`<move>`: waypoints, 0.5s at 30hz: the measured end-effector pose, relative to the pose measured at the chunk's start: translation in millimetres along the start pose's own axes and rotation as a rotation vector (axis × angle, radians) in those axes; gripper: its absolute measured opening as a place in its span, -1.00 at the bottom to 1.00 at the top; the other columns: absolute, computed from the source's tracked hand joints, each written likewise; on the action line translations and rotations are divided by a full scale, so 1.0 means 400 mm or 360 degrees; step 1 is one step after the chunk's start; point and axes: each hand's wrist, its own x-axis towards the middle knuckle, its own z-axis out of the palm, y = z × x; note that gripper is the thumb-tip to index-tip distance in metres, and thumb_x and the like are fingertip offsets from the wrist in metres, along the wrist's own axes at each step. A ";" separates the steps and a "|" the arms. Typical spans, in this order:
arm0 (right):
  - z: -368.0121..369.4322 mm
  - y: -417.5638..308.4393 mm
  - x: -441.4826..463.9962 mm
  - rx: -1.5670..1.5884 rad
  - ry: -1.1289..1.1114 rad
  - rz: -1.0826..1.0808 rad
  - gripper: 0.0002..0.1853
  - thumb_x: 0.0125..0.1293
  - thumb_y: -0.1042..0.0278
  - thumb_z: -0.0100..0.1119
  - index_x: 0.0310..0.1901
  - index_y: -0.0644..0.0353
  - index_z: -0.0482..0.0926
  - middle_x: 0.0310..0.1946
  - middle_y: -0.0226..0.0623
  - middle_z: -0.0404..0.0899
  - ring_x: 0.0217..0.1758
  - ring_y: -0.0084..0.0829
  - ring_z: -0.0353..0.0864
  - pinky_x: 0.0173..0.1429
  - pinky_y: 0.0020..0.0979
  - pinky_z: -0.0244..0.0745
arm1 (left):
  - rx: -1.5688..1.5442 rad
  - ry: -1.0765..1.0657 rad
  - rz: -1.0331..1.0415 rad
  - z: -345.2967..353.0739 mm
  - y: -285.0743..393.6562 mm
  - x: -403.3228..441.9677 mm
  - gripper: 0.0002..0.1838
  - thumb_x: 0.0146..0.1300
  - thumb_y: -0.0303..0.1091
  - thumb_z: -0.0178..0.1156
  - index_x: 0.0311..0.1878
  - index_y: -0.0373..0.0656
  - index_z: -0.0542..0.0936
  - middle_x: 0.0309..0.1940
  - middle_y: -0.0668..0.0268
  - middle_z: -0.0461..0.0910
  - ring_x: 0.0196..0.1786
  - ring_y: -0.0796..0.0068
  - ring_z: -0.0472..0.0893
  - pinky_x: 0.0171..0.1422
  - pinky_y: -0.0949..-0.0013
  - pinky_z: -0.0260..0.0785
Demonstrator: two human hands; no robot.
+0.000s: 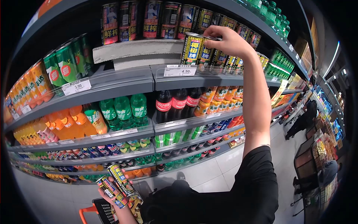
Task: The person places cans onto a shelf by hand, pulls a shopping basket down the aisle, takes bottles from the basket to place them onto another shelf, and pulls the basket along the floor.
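Note:
My right hand (225, 40) reaches to the upper shelf, its fingers bent over the top of a black and yellow can (205, 52) in the front row. Just left of it stands another such can (192, 48), upright at the row's end. Whether my fingers grip the can or only touch it is hard to tell. Low at the left, my left hand (107, 196) is wrapped round two similar cans, one tilted can (112, 192) and one tilted can (120, 178) beside it.
A 4.50 price tag (180, 71) is on the shelf edge under the cans. White foam blocks (141, 51) lie left of them. An orange-handled basket (100, 209) is below my left hand. Two people (305, 117) (330, 172) are in the aisle at right.

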 end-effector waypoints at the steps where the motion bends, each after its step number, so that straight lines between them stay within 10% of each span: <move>1: -0.002 0.004 0.003 0.0023 -0.0016 -0.0007 -0.55 0.38 0.05 0.40 0.18 0.12 0.68 0.06 -0.19 0.71 0.18 -0.31 0.66 0.33 -0.22 0.51 | 0.0012 0.0008 0.0003 0.005 -0.001 0.002 -0.29 0.40 0.41 0.16 0.24 -0.05 0.64 0.49 -0.29 0.25 0.36 -0.22 0.48 0.32 -0.31 0.47; 15: -0.024 0.038 0.011 0.0181 -0.0130 -0.0074 -0.62 0.41 0.17 0.37 0.18 0.11 0.66 0.02 -0.27 0.66 0.14 -0.42 0.62 0.29 -0.31 0.49 | 0.0042 0.0108 0.0034 0.028 -0.006 0.013 -0.29 0.38 0.44 0.15 0.16 -0.05 0.66 0.41 -0.26 0.34 0.29 -0.18 0.51 0.23 -0.27 0.48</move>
